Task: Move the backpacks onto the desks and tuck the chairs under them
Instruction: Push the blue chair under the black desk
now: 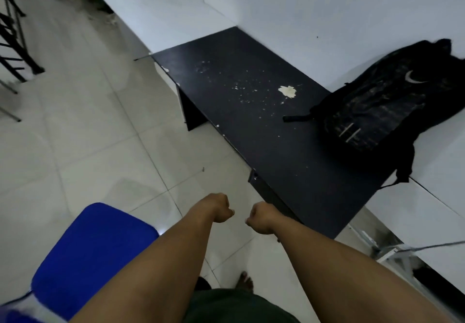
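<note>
A black backpack lies flat at the right end of the black desk, partly over the white desk beside it; one strap hangs over the black desk's end. A chair with a blue seat stands on the floor at the lower left, out from the desks. My left hand and my right hand are held out in front of me over the floor, close together, fingers curled shut, holding nothing. Both are near the black desk's front edge, not touching it.
A second white desk continues the row at the upper left. Black metal frames stand at the far left edge. A cable and metal frame parts lie under the right white desk. My bare foot is on the tiled floor.
</note>
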